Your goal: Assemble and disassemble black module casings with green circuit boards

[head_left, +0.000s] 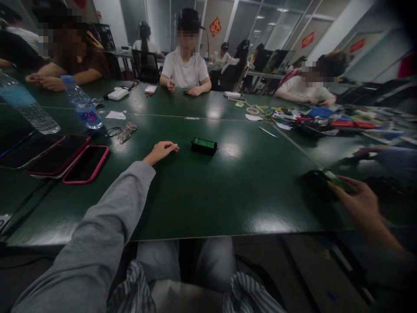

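Note:
My left hand (162,151) rests on the green table (247,191), its fingers loosely stretched to the right and nothing visible in them. Just beyond its fingertips, and apart from them, sits a small black box with a green circuit board (204,145) in its open top. Far to the right, my right hand (360,200) grips a similar black case with a green circuit board (321,177), close to the tabletop. That case is blurred, and part of it is behind my fingers.
Phones (87,164) and two water bottles (83,104) stand at the left, near eyeglasses (127,131). A silver pen-like tool (268,132) lies at the back right, before a heap of cables (312,119). A co-worker's blurred arm (395,157) reaches in at the right. Other people sit across.

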Available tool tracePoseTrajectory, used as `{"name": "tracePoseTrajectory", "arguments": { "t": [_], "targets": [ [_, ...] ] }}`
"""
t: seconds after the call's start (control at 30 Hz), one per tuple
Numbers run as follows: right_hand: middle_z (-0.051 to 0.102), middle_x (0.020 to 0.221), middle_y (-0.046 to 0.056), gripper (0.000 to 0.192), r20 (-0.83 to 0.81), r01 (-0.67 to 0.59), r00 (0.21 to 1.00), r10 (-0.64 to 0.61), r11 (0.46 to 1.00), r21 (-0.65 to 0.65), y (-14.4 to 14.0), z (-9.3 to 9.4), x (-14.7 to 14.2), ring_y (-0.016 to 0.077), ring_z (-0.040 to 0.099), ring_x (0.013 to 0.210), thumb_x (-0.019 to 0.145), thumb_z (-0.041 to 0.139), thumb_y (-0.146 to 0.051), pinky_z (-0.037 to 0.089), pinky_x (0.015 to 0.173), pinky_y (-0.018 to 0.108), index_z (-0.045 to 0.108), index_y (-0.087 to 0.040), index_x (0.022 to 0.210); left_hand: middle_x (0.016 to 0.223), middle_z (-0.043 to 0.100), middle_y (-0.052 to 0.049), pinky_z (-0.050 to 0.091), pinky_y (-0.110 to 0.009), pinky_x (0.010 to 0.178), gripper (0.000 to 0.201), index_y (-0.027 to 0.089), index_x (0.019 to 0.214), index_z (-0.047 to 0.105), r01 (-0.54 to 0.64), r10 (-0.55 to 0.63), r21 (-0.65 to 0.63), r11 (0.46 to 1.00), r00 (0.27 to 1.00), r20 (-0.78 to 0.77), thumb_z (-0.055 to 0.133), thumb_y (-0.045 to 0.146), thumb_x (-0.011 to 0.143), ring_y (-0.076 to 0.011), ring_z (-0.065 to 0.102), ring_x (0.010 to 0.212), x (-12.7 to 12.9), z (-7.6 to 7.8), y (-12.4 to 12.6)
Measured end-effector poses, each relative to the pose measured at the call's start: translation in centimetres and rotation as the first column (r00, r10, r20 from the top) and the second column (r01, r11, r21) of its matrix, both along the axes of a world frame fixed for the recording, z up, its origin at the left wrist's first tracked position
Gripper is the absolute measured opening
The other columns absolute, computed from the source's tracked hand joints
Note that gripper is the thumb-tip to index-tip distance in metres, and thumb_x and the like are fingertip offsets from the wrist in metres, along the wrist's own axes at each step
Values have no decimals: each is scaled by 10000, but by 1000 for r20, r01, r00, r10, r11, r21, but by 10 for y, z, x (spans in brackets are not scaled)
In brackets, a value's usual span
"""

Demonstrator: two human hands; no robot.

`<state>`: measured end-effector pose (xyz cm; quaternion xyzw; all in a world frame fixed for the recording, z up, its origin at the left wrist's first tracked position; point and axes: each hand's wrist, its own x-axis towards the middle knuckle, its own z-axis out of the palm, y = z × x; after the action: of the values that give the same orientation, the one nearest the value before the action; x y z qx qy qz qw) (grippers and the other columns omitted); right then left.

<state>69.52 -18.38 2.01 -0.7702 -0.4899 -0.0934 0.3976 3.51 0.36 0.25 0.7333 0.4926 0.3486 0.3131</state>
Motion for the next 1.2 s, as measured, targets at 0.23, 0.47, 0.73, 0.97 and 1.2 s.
{"name": "tracePoseTrajectory", "arguments": {
  "t": [0.23, 0.47, 0.73, 0.97, 1.2],
  "targets": [
    [665, 1129, 83, 440, -130, -501, 862, 489, 861, -83, 12, 11, -181, 300, 654, 952, 821, 631, -544, 539, 859, 511, 620, -304, 1189, 951, 769, -47, 450, -401, 1013, 419, 225, 942, 751, -4, 4, 1, 1000, 1000, -5, 537, 577, 865, -206, 686, 995, 0, 1, 0],
    [641, 1205, 65, 315, -167, -893, 444, 880, 451, 0, 48, 17, -382, 246, 630, 1075, 925, 563, -330, 514, 936, 452, 554, -248, 1229, 951, 758, -85, 475, -383, 984, 496, 176, 952, 741, -7, 10, -29, 1000, 993, 116, 495, 602, 887, -203, 687, 947, 2, 5, -3],
    [624, 1196, 84, 277, -124, -906, 390, 913, 404, 125, 115, 0, -452, 231, 605, 1108, 937, 521, -324, 481, 981, 429, 548, -235, 1198, 1109, 721, -117, 472, -357, 1000, 547, 132, 1050, 702, -87, 111, -86, 993, 936, 333, 420, 585, 931, -205, 652, 1046, 6, 10, -5],
    [603, 1221, 92, 315, -113, -945, 281, 953, 296, 141, 122, -1, -443, 241, 563, 1163, 921, 566, -358, 441, 1031, 458, 541, -243, 1213, 1106, 719, -82, 471, -353, 983, 521, 163, 1043, 712, -50, 60, -56, 997, 980, 189, 464, 599, 904, -216, 636, 1066, 6, 12, -6],
    [583, 1192, 102, 308, -50, -948, 309, 950, 312, 59, 119, -4, -444, 258, 539, 1145, 921, 580, -364, 453, 1005, 464, 552, -227, 1196, 1085, 724, -101, 491, -344, 946, 520, 150, 1034, 711, -2, 16, -64, 998, 977, 211, 489, 598, 893, -212, 654, 1026, 6, 10, -6]
  ]
}}
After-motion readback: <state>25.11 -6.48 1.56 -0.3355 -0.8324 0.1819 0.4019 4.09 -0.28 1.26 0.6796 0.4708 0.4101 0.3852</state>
